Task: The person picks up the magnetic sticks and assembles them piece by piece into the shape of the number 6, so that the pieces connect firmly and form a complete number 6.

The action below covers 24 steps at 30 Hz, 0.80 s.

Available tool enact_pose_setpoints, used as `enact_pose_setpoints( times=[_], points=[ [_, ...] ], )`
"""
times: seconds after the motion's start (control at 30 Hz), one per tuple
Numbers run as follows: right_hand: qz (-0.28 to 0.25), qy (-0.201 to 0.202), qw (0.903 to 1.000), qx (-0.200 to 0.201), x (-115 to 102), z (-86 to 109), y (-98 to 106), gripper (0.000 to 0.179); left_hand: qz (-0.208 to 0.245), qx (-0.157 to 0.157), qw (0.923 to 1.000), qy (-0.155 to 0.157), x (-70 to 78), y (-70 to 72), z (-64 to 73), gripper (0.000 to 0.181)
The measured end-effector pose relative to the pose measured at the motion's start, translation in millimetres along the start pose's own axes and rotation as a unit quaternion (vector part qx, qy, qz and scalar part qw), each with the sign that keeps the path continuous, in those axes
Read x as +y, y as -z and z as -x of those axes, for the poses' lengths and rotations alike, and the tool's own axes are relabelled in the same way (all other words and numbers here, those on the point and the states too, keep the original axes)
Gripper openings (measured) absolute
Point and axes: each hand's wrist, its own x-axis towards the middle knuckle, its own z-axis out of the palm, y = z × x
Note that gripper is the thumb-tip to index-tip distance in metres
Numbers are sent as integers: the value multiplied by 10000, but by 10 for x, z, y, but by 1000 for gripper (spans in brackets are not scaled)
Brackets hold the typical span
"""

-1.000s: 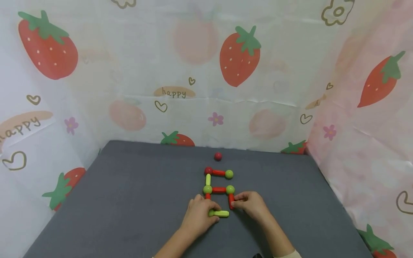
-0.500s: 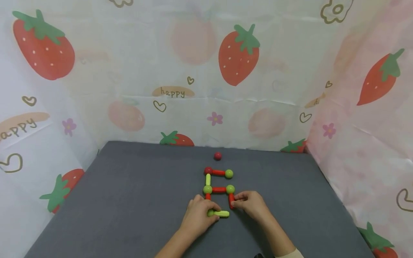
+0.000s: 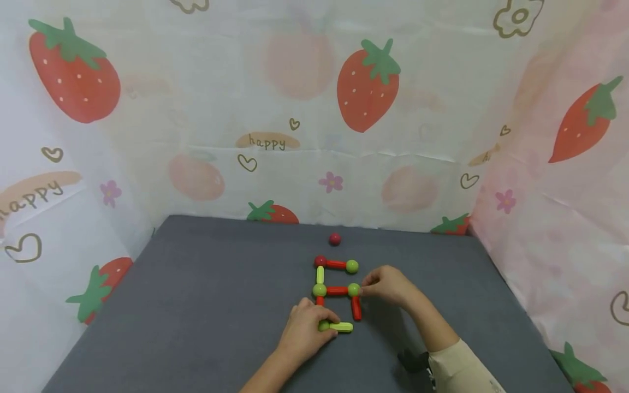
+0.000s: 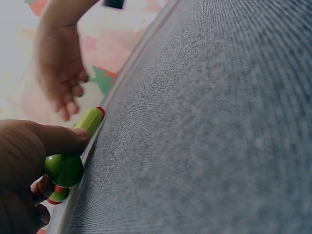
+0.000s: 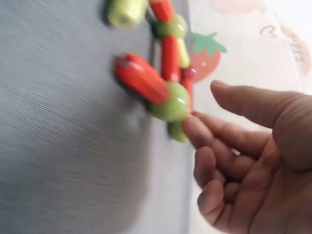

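In the head view, my left hand [image 3: 306,332] pinches a green ball [image 4: 64,170] at the near-left corner of a stick-and-ball figure. A yellow-green stick [image 3: 342,327] points right from that ball. My right hand [image 3: 391,286] holds nothing; its fingertips are beside the green ball [image 3: 354,290] at the figure's right, with thumb and fingers spread in the right wrist view. From this ball a red stick [image 3: 356,309] runs toward me, its near end free. Another red stick [image 3: 337,291] links it to a green ball [image 3: 319,290] on the left. My left fingers partly hide the near-left red stick [image 3: 320,301].
Farther back, a yellow-green stick [image 3: 320,274] leads to a red ball [image 3: 320,262], then a red stick [image 3: 336,265] and a green ball [image 3: 351,266]. A loose red ball [image 3: 335,239] lies behind. A strawberry-print curtain [image 3: 304,109] surrounds the grey table [image 3: 221,305].
My right hand has let go of the near-right red stick and moved up and away from me, beside the right green ball. My left hand keeps its grip on the near-left ball.
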Motion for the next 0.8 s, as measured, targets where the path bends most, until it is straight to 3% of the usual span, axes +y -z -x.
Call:
enact_pose_setpoints(
  times=[0.17, 0.33, 0.7, 0.8],
  points=[
    [162, 559, 9983, 85, -99, -304, 235, 26, 94, -101, 9998, 143, -7, 0, -3, 21],
    [72, 938, 9949, 370, -174, -602, 321, 28, 159, -93, 9997, 184, -10, 2, 4, 21],
    [-412, 1218, 9882, 833, -138, -1147, 171, 36, 303, -281, 9987, 287, -70, 7, -15, 20],
    [-405, 1115, 9883, 957, -85, -1247, 93, 37, 354, -327, 9984, 309, -71, -4, -12, 20]
  ],
)
